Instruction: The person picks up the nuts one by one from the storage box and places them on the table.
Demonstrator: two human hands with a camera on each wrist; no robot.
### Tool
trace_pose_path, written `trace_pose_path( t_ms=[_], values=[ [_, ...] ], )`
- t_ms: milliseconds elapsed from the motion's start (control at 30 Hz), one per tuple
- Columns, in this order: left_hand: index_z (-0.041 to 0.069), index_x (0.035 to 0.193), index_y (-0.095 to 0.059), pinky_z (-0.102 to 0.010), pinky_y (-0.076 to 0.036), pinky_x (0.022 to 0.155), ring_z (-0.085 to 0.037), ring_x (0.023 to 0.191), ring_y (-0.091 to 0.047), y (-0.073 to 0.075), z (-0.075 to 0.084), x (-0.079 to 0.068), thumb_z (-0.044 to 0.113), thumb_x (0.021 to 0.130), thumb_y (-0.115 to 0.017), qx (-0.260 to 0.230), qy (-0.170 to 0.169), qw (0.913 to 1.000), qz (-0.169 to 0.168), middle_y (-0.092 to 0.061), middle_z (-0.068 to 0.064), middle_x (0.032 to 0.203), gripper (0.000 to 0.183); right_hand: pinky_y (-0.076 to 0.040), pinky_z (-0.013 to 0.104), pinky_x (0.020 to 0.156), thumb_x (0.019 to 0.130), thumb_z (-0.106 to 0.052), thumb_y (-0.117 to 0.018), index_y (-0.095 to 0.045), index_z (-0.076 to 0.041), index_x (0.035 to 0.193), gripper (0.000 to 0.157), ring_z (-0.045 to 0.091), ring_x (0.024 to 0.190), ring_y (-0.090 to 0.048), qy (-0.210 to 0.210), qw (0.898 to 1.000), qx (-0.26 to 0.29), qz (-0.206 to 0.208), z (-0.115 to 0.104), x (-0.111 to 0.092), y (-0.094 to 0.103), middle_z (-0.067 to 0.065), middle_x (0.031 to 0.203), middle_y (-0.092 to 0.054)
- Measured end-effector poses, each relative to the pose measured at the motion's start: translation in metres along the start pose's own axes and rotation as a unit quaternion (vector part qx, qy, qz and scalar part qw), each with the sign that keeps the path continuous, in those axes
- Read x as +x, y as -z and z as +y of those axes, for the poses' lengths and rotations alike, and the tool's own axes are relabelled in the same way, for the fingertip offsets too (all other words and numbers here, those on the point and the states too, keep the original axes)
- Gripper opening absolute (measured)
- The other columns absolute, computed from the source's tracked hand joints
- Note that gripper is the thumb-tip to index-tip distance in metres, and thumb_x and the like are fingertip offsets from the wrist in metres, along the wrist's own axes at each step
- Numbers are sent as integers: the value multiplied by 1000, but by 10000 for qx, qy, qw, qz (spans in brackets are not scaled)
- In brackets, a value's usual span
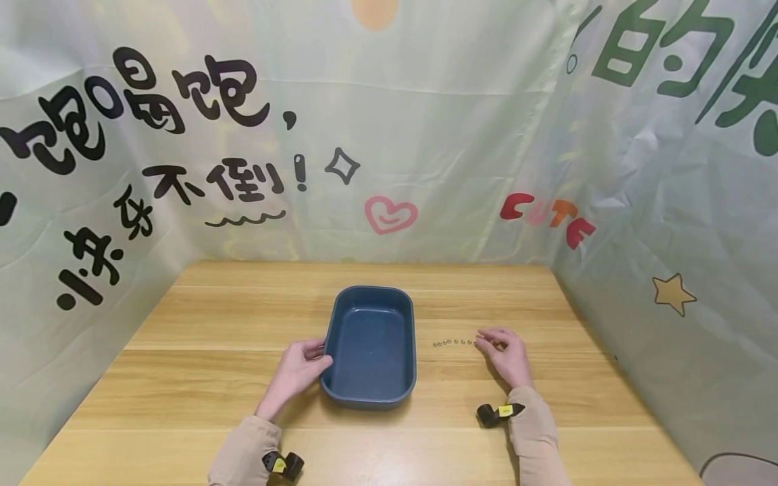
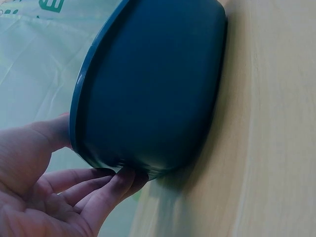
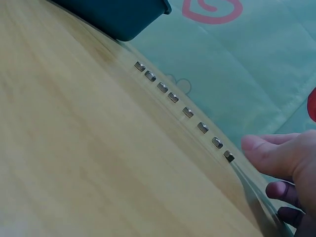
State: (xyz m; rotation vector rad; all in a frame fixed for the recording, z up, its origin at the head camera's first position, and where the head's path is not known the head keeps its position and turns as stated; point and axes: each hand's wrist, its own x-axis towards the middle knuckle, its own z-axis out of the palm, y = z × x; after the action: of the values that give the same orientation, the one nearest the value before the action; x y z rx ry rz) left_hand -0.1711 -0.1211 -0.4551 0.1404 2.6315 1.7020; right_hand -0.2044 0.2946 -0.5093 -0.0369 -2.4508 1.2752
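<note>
My left hand [image 1: 298, 368] grips the left side of a dark blue rectangular tray [image 1: 369, 404], thumb over the rim. In the left wrist view its fingers [image 2: 106, 195] press against the tray's outer wall [image 2: 148, 94]. Right of the tray, several small metal nuts [image 3: 187, 112] lie in a line on the table. At the right end of that line is my right hand [image 1: 509, 358], thumb and forefinger close together. The right wrist view shows the thumb [image 3: 254, 144] beside the end nut [image 3: 229, 156], with a small gap and nothing visibly held.
The wooden table [image 1: 182, 378] is enclosed at the back and sides by printed pale cloth [image 1: 456, 148]. A small black camera is strapped on each wrist, over beige sleeves [image 1: 535, 432].
</note>
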Motion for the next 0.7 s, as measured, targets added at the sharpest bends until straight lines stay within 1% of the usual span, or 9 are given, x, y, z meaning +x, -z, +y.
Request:
trace_pose_path(
  t_ms=[100,233,333,433,600,700],
  values=[
    [-14,125,-62,-45,-61,95,-41,108,-72,0,0,0,1,85,-66,-14,12,10000,3,-70,-31,117,43,-43,7,79,90,-11,-74,-75,1,110,24,-5,85,-52,-72,9999,47,134,1,1,-1,19,107,-70],
    [-15,125,-62,-43,-62,94,-41,109,-71,1,-1,2,3,88,-67,7,-90,10000,6,-69,-32,118,41,-41,8,79,94,-15,-70,-74,0,112,25,-5,86,-51,-273,9992,133,243,2,3,-3,16,110,-70],
    [-14,125,-62,-42,-62,93,-41,109,-71,4,-3,3,8,91,-68,57,-162,9999,-5,-69,-31,118,41,-39,8,79,96,-19,-67,-75,-1,113,26,-4,87,-50,-381,9988,122,273,2,3,-3,15,112,-70],
    [-13,126,-62,-40,-62,93,-38,108,-72,8,-4,4,15,94,-68,128,-146,9998,19,-70,-29,119,44,-38,9,78,98,-21,-64,-75,-1,112,27,-3,88,-50,-422,9986,62,302,1,4,-3,15,113,-69],
    [-14,127,-61,-35,-65,85,-35,102,-75,18,-8,9,22,98,-64,227,-136,9996,85,-71,-29,117,46,-39,10,77,99,-20,-63,-74,-1,114,27,-2,88,-50,-372,9989,-121,273,1,3,-2,15,114,-70],
    [-14,128,-60,-35,-65,85,-35,101,-75,25,-12,14,23,99,-61,410,-167,9989,129,-71,-29,117,47,-41,10,77,98,-19,-64,-74,-1,115,27,-1,87,-50,-246,9991,-268,237,1,2,-2,15,114,-71]
  ],
)
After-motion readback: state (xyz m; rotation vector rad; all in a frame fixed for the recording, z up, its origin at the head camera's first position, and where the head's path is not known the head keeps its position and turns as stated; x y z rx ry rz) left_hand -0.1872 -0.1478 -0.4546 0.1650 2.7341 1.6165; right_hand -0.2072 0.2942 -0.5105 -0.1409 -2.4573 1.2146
